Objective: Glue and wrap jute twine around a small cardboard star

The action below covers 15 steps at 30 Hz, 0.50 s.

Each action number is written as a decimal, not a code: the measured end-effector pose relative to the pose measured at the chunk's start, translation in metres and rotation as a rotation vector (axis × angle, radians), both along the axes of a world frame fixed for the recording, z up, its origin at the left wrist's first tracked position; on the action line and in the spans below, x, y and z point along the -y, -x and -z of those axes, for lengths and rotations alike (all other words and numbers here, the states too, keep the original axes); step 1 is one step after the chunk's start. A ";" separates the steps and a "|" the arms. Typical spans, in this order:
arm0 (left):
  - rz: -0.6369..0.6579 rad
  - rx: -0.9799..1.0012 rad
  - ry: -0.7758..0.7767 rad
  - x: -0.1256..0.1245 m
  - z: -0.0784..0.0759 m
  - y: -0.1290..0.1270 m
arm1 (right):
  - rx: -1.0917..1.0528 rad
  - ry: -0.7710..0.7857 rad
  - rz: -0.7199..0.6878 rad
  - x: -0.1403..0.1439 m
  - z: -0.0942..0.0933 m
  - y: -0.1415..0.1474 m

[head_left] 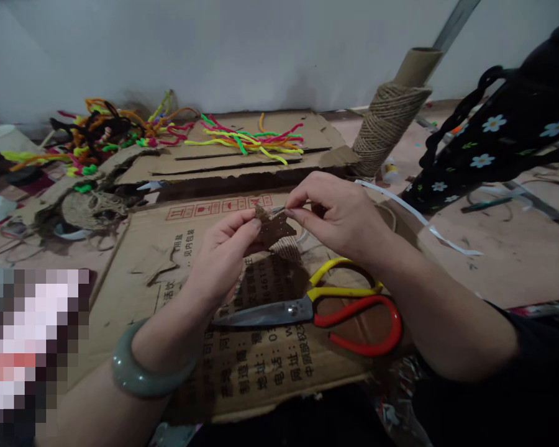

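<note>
A large sheet of flattened cardboard (135,292) printed with red and black characters covers the floor in front of the person. Both forearms reach in from the bottom edge and meet above it. The left hand (223,251), a pale green bangle (142,372) on its wrist, pinches the lower side of a small brown cardboard piece (274,228) between thumb and fingertips. The right hand (342,214) pinches the upper edge of the same piece, wrist bent inward. The hands hide much of the piece, so its full outline is hard to make out. Scissors (317,310) with yellow and red handles lie shut on the cardboard, just below the hands. Behind stand a twine spool (386,124) and bright pipe cleaners (246,139). The lower left corner is blurred out.
</note>
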<state>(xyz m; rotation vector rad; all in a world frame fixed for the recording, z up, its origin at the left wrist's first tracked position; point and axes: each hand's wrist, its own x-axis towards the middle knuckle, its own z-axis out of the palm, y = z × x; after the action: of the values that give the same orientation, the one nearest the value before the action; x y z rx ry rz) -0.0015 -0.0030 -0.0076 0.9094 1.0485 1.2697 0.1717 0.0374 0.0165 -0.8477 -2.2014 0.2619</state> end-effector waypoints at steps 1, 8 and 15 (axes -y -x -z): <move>-0.001 0.006 -0.005 0.000 0.000 0.000 | -0.001 0.001 -0.002 0.000 0.000 0.000; -0.012 0.015 -0.020 0.000 0.002 0.000 | -0.011 0.029 -0.010 0.001 -0.002 0.000; -0.018 0.010 -0.014 0.000 0.002 0.001 | 0.011 0.035 0.015 0.003 -0.009 -0.004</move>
<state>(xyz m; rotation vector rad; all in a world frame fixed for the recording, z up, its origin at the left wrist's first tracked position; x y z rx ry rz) -0.0025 -0.0030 -0.0093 0.9056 1.0434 1.2965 0.1754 0.0340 0.0256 -0.8860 -2.2057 0.2901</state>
